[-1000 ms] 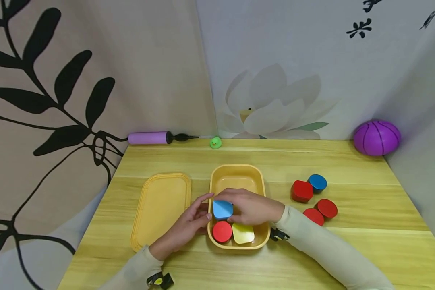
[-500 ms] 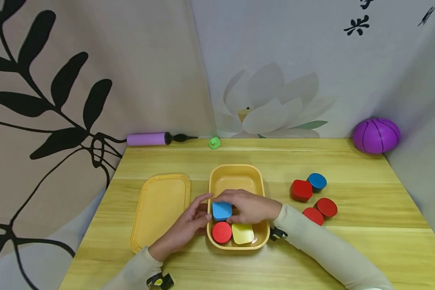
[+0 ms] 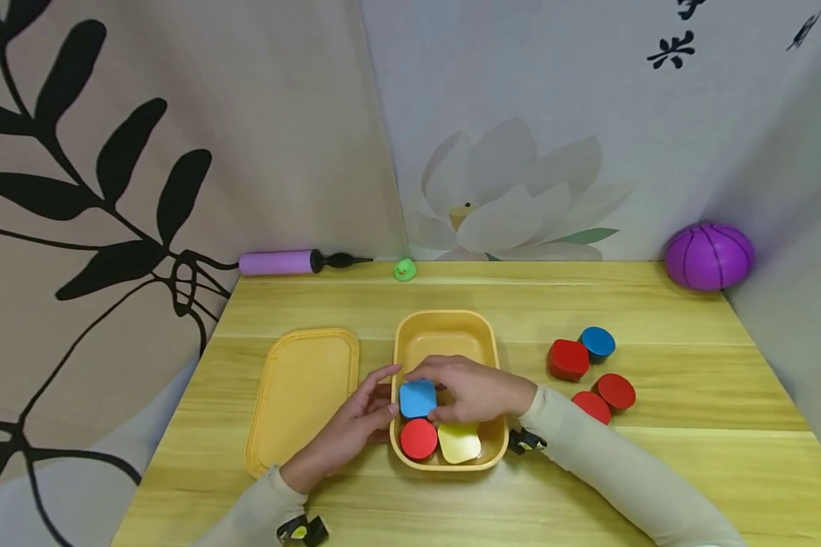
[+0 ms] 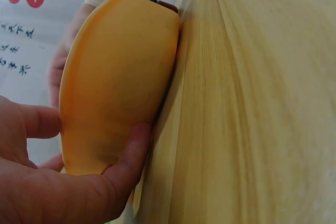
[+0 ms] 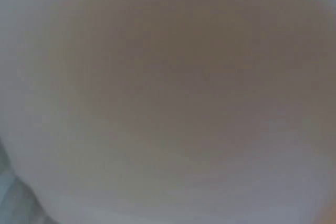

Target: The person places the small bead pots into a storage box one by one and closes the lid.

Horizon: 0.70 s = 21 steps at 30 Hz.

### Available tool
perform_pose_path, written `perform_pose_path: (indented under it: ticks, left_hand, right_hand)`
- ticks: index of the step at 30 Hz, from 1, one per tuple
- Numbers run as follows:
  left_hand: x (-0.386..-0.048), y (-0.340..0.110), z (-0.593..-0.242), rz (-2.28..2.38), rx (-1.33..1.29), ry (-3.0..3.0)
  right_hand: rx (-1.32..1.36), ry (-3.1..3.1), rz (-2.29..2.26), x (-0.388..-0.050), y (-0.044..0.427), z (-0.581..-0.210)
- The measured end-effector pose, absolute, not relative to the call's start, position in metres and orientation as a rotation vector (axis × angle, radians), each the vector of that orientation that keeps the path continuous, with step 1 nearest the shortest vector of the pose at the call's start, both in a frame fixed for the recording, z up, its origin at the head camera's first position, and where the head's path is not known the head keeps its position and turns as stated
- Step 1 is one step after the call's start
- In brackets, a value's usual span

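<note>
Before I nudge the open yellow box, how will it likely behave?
The box seems stiff: its wall shows no visible dent where the left hand touches it. It would probably slide rather than tip, resting flat. Its near end may drag more, with the red disc and yellow block there.

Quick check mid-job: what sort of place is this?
Probably an indoor play or demonstration corner: a wood-grain table before a printed backdrop, with a purple ball near its far edge.
</note>
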<state>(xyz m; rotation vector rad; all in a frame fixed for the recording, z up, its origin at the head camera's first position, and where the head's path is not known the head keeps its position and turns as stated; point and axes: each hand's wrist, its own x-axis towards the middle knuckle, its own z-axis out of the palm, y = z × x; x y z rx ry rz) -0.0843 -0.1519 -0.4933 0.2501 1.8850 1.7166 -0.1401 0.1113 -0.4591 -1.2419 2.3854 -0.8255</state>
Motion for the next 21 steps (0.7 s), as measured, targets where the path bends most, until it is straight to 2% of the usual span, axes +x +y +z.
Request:
perform_pose_path:
  ticks: [9,21]
  left_hand:
    - [-0.085,-0.150,-0.495,1.717,0.233,1.905]
    - [-0.084,-0.149,-0.491,1.723,0.264,1.914]
  right_hand:
    - [-1.183,2.367,-0.956,-0.130,0.133,-0.447]
    - [-1.098,2.542,-1.100,-0.119,0.189,-0.436]
